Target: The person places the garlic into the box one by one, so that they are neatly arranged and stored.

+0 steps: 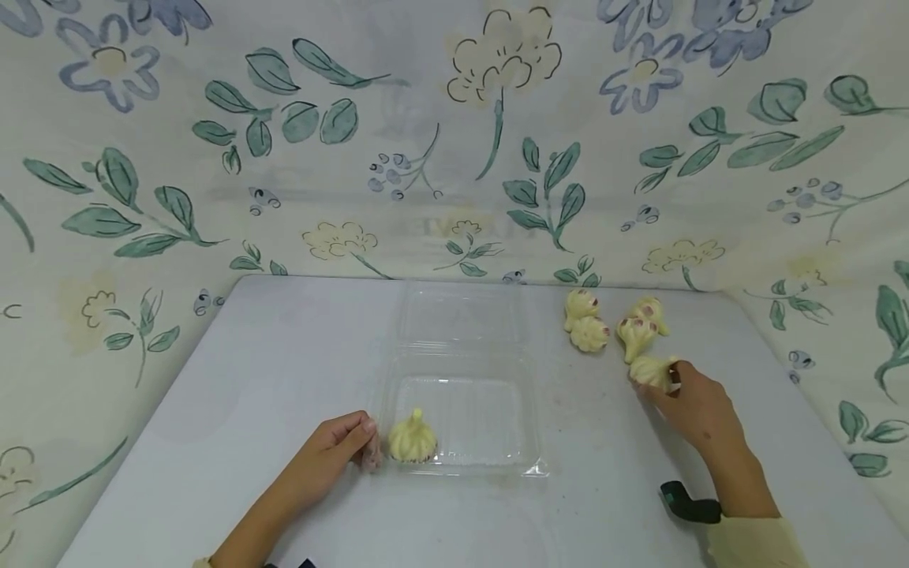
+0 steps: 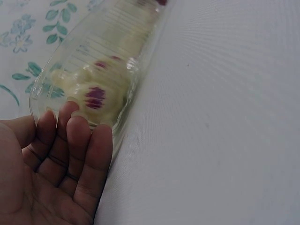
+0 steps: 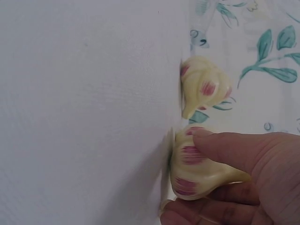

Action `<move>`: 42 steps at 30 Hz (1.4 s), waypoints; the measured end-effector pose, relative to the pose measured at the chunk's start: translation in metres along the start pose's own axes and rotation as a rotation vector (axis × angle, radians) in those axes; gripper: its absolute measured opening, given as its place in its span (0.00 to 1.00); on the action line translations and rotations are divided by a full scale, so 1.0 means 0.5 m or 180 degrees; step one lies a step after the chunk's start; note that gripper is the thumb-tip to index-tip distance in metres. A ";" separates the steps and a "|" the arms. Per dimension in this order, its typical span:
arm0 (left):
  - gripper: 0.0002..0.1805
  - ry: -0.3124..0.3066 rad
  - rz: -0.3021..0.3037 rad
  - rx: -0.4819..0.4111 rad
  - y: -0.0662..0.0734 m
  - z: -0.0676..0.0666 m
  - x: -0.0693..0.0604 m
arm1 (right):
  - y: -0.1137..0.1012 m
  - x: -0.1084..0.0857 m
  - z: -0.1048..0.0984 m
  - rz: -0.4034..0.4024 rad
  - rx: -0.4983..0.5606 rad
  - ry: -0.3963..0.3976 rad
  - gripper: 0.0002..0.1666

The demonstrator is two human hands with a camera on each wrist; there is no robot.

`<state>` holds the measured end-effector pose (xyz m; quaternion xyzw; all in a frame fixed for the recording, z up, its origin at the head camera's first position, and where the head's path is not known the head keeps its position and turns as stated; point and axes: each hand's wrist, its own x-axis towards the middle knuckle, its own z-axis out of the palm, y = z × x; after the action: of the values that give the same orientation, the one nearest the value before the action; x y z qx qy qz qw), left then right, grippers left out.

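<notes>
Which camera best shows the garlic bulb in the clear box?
The head view shows the garlic bulb whole. The left wrist view is closer, but through the box, partly behind fingertips; the right wrist view doesn't show it.

A cloth printed with flowers (image 1: 440, 95) surrounds the white tabletop (image 1: 284, 355).
</notes>
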<state>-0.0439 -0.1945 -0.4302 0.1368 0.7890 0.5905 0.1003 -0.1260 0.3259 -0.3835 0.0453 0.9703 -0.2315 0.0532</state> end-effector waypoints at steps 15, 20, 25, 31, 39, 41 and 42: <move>0.19 -0.0024 0.0014 -0.0033 0.000 -0.008 0.002 | -0.006 -0.003 0.005 -0.0212 0.0069 0.0265 0.41; 0.19 -0.0006 0.0045 0.0036 -0.002 -0.008 0.004 | -0.019 -0.013 -0.003 -0.0269 0.0075 0.0377 0.45; 0.19 0.0004 0.0012 0.0028 -0.006 -0.004 0.003 | -0.039 -0.026 -0.012 -0.0319 0.0088 0.0409 0.48; 0.19 0.0004 -0.0017 0.0037 0.001 -0.003 0.000 | -0.082 -0.047 -0.018 -0.0480 0.0175 0.0481 0.45; 0.19 0.0004 0.0053 -0.0047 -0.001 -0.001 0.001 | -0.143 -0.076 -0.022 -0.0901 0.0276 0.0643 0.36; 0.19 -0.0007 0.0060 -0.0067 -0.004 0.000 0.001 | -0.157 -0.080 -0.022 -0.0972 0.0255 0.0624 0.32; 0.20 -0.0017 0.0055 -0.0067 -0.006 0.001 0.001 | -0.164 -0.083 -0.022 -0.0999 0.0244 0.0604 0.31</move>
<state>-0.0448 -0.1947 -0.4333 0.1442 0.7812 0.5993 0.0987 -0.0951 0.2556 -0.3321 -0.0830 0.9566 -0.2684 -0.0771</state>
